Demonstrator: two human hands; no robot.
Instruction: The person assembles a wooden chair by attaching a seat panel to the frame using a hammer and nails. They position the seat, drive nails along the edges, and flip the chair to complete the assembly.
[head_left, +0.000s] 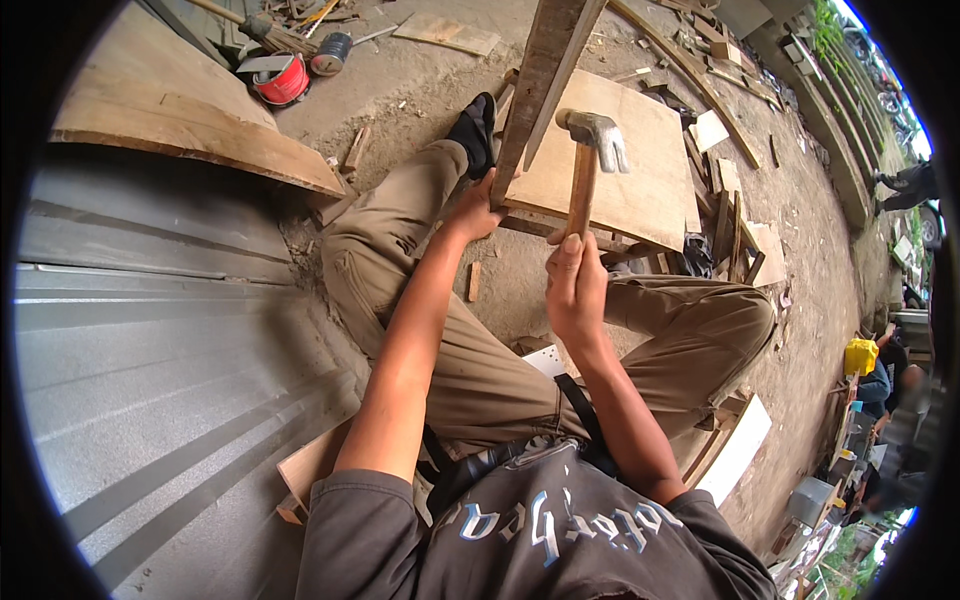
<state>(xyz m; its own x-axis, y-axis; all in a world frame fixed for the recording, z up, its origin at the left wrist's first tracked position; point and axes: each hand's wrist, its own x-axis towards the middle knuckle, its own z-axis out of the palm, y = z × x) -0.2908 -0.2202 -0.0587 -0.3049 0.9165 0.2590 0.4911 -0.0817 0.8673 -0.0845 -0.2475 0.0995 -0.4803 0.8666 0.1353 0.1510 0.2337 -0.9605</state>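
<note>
My right hand (575, 285) grips the wooden handle of a claw hammer (590, 150), its steel head raised above a flat plywood board (625, 165). My left hand (478, 208) holds a long upright wooden plank (540, 70) near its lower end, steadying it against the board's edge. I sit on the ground with both legs in tan trousers spread around the work. A dark shoe (475, 130) rests beside the plank's foot.
Corrugated metal sheeting (150, 340) lies to my left under a wide wooden board (190, 120). A red tape roll (283, 80) and a brush lie at the top. Wood offcuts (730, 200) litter the dirt on the right. Other people (885, 380) are at the far right.
</note>
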